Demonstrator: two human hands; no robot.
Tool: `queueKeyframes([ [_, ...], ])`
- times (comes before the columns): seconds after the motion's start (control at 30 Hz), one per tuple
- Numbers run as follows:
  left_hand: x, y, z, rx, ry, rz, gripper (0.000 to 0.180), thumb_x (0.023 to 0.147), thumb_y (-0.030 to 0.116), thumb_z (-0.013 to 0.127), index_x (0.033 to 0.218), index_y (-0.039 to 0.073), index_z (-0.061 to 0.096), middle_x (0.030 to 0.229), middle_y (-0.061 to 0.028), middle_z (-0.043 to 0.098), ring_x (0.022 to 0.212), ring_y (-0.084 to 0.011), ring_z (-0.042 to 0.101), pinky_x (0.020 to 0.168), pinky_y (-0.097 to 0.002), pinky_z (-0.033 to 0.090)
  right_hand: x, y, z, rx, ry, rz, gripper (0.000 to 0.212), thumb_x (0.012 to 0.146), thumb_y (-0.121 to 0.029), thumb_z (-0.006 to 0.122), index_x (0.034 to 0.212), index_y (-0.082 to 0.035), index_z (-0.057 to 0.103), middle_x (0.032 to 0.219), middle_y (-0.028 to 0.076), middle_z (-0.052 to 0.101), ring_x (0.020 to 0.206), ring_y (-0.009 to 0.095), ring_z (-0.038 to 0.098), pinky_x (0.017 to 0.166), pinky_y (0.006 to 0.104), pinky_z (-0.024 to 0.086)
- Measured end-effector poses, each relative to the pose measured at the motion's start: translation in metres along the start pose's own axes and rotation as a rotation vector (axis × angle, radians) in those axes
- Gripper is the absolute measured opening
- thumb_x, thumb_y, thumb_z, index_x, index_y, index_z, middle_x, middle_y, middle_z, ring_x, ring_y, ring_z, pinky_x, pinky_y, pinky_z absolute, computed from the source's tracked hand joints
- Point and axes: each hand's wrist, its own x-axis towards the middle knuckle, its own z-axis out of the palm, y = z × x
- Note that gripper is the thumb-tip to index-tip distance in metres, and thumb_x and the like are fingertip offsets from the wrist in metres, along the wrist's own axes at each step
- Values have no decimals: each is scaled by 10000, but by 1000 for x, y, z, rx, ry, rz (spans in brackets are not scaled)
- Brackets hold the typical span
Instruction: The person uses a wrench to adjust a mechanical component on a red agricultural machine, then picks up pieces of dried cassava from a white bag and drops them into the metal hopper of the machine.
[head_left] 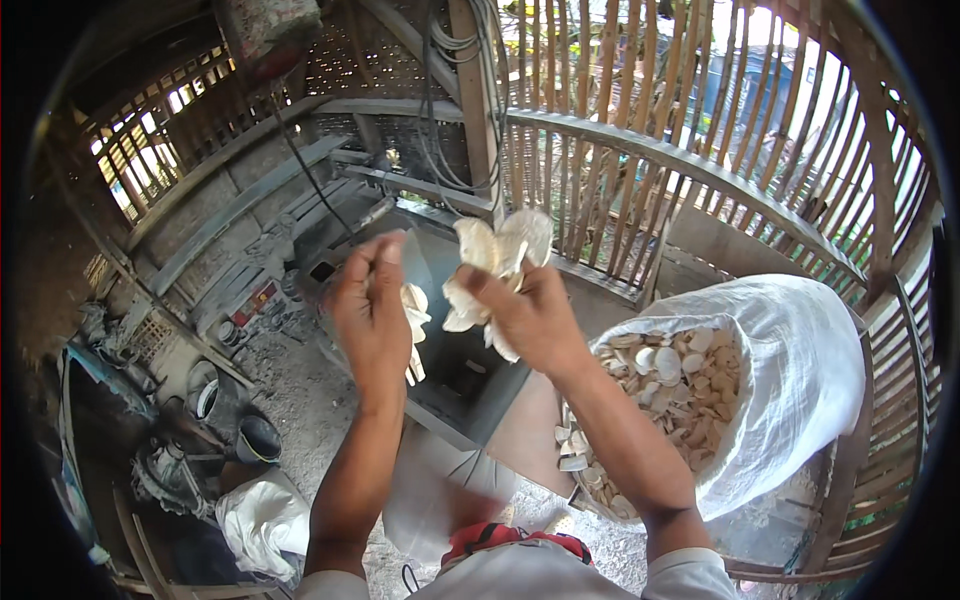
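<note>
Right hand (535,318) grips pale dried slices (474,248), left hand (372,315) clasps more, both above the grey metal hopper (507,402); beyond its right edge, an open white woven sack (800,365) holds many.

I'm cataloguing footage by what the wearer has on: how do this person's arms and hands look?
The left hand and right hand are ungloved, with no ring or watch that I can make out. Both forearms are bare, without visible markings. Pale grey sleeves show on both arms at the lower edge.
</note>
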Motion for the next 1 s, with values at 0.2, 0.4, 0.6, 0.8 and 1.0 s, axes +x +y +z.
queueKeyframes([
  [0.2, -3, -36, -16, 149, -152, -203, 220, 977, 234, 688, 950, 18, 710, 799, 20, 617, 725, -53, 518, 626, -229, 426, 8, 46, 4, -367, -24, -87, 363, 957, -239, 705, 1187, -5, 551, 922, 121, 661, 807, 209, 617, 740, 354, 505],
  [0.4, 3, -52, -11, 215, -182, -13, 202, 935, 182, 731, 936, -15, 685, 831, -79, 673, 722, -145, 613, 617, -296, 475, 15, 58, 6, -601, 11, -119, 391, 948, -305, 694, 1156, -20, 524, 968, 233, 659, 895, 454, 638, 772, 483, 499],
  [0.6, 5, -63, -11, 257, -328, 34, 156, 946, 142, 693, 998, -3, 669, 904, -109, 629, 822, -246, 643, 704, -356, 497, 22, 74, 2, -555, 0, -206, 280, 990, -216, 674, 1160, -23, 563, 913, 67, 628, 807, 170, 554, 751, 325, 488],
  [0.8, -2, -71, -18, 278, -353, 48, 118, 959, 84, 626, 1036, 2, 661, 968, -122, 626, 860, -249, 653, 747, -352, 514, 21, 73, 6, -474, -87, -32, 254, 1005, -200, 649, 1159, -14, 568, 839, 25, 588, 738, 95, 558, 638, 287, 485],
  [1.0, -3, -71, -19, 314, -347, -58, 147, 952, 85, 618, 1069, 21, 678, 1046, -83, 685, 964, -192, 640, 837, -318, 498, 21, 76, 3, -678, -123, -76, 349, 869, -140, 749, 1160, -18, 600, 973, 177, 688, 913, 349, 673, 816, 397, 519],
])
